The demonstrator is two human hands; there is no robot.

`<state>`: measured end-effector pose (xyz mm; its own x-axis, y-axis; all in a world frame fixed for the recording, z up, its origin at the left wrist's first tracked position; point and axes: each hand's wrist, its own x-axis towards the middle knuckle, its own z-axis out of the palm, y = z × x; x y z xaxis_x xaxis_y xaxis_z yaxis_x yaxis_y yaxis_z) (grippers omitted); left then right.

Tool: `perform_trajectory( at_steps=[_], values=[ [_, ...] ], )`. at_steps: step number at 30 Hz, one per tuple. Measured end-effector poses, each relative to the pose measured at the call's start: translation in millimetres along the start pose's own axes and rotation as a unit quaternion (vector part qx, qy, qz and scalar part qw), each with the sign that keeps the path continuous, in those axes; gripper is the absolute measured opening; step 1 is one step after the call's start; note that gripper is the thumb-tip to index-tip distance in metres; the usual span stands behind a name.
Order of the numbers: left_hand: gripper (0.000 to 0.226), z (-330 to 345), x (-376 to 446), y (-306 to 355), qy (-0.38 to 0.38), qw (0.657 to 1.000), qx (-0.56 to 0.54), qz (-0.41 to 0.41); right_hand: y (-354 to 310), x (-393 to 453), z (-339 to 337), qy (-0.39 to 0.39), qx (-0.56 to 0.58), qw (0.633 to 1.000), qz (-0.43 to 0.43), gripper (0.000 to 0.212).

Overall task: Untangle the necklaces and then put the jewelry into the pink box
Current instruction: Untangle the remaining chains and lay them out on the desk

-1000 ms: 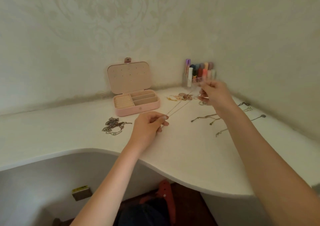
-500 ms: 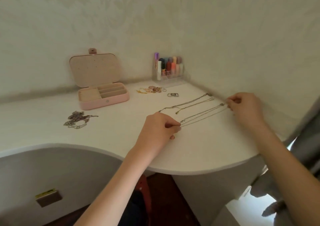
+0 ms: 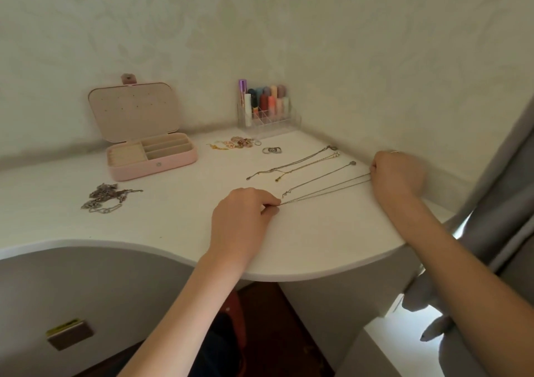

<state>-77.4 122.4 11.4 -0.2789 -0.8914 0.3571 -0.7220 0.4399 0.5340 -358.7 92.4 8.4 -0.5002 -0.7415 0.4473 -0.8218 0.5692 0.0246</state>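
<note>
Necklace [image 3: 323,189] stretched near-left to far-right, hand-held

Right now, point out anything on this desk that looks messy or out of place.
The chain pile left of the pink box is still a knotted heap, while the other necklaces lie straight. Both hands pinch a chain stretched flat between them. The box lies open; no jewelry shows in it.

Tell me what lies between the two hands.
In the head view, a thin chain stretches along the table from the left hand to the right hand, pinched at both ends; otherwise bare tabletop.
</note>
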Motion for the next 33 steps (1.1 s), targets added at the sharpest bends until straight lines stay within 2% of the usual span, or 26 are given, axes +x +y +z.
perform_trajectory(
  at_steps=[7,11,16,19,21,26,30,33],
  values=[
    [0.033,2.7,1.4,-13.1,-0.014,1.0,0.02,0.004,-2.4,-2.4,-0.8,-0.01,-0.039,0.999,0.006,0.027],
    [0.039,2.7,4.2,-26.7,-0.045,0.998,0.015,0.043,-4.3,-4.0,-3.1,-0.016,-0.039,0.999,0.01,0.031],
    [0.053,-7.4,-3.1,-28.0,-0.033,0.996,-0.076,0.028,-0.4,-8.8,-5.3,0.026,0.049,0.998,-0.012,0.023],
    [0.047,-10.8,-6.8,-31.3,-0.039,0.996,-0.074,0.032,2.3,-15.3,-3.5,0.04,0.114,0.991,-0.052,0.023],
    [0.042,-11.6,-8.1,-33.2,-0.053,0.997,-0.049,0.033,2.7,-16.7,-2.0,0.03,0.125,0.991,-0.045,0.024],
    [0.051,-13.1,-8.1,-30.4,-0.087,0.993,-0.044,0.069,2.0,-15.5,-2.8,0.039,0.15,0.987,-0.037,0.023],
    [0.053,-23.2,-9.6,-36.0,-0.047,0.996,-0.054,0.051,-13.9,-24.4,-13.4,0.083,0.219,0.967,-0.099,0.021],
    [0.047,-41.9,-7.0,-55.8,0.01,1.0,-0.023,0.016,-56.1,-39.9,-29.4,0.067,0.294,0.934,-0.19,0.02]
  ],
)
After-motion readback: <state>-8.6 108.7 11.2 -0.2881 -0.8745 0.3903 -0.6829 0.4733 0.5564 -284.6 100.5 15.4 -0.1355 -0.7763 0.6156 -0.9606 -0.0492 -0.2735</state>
